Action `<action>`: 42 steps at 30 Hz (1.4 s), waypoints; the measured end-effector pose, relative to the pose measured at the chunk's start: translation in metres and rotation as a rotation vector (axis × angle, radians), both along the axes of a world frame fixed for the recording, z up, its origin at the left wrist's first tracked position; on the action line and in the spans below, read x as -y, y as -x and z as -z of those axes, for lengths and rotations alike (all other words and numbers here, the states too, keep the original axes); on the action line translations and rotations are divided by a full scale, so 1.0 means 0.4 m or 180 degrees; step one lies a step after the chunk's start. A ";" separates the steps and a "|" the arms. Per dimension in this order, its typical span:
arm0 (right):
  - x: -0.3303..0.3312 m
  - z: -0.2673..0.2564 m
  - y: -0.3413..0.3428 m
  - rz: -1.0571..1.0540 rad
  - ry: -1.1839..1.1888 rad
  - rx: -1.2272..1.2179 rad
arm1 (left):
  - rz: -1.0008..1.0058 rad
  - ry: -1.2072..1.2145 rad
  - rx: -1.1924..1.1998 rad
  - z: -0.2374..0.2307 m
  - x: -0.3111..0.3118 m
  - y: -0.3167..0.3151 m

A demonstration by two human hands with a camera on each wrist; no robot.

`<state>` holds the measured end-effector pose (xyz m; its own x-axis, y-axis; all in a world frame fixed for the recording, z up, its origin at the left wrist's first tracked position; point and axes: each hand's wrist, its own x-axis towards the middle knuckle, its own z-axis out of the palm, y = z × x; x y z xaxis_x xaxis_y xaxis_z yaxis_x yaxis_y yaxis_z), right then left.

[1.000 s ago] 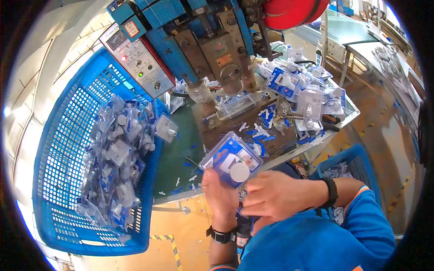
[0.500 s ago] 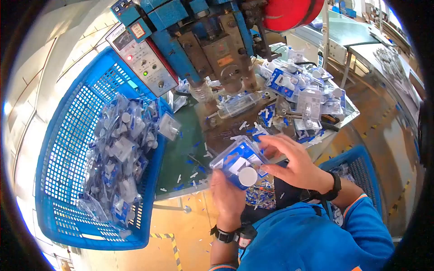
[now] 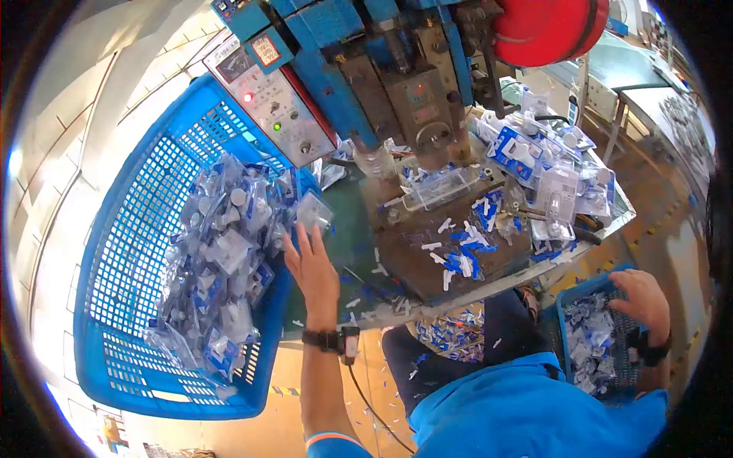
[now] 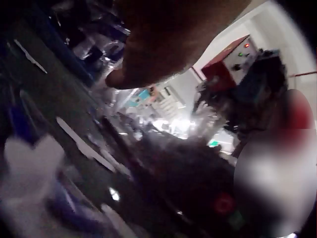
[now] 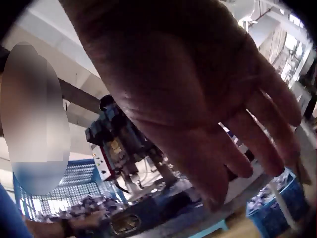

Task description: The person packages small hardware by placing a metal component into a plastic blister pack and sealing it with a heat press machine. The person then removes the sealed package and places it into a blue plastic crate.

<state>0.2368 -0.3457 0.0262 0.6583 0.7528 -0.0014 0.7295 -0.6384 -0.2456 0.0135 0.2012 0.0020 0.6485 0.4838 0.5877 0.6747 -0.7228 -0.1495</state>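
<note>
In the head view my left hand [image 3: 314, 278] reaches to the right rim of the large blue basket, fingers spread and fairly straight. Its fingertips are right at a clear blister pack [image 3: 314, 211] that lies at the edge of the heap of packs [image 3: 221, 252]. My right hand [image 3: 643, 301] is over the smaller blue basket [image 3: 561, 313] at the lower right, fingers loosely bent with nothing visible in them. White and clear pieces [image 3: 592, 340] fill that basket. The right wrist view shows the right palm [image 5: 183, 99] and relaxed fingers. The left wrist view is dark and blurred.
A blue press [image 3: 412, 84] with a control box [image 3: 271, 103] stands at the back. A clear fixture [image 3: 443, 189] sits beneath it. Blue and white scraps [image 3: 466, 252] litter the bench. More blister packs [image 3: 553, 187] are piled at its right. The large blue basket [image 3: 95, 305] stands left.
Both hands have parted from in front of the press: the left went left to the pack, the right went to the small basket. The pack with the white disc is no longer in my hands.
</note>
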 end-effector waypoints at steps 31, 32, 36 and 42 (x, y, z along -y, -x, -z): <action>-0.542 -0.083 0.008 -0.1963 -0.2731 0.1235 | 0.3272 0.0957 0.1221 -0.073 0.297 -0.232; -0.550 -0.079 0.003 -0.2023 -0.2689 0.1307 | 0.3289 0.0968 0.1200 -0.076 0.292 -0.236; -0.607 -0.040 -0.034 -0.1843 -0.2700 0.1483 | 0.2778 0.1302 0.1100 -0.074 0.268 -0.248; -0.641 -0.019 -0.047 -0.1677 -0.2609 0.1478 | 0.2508 0.1497 0.0617 -0.077 0.306 -0.193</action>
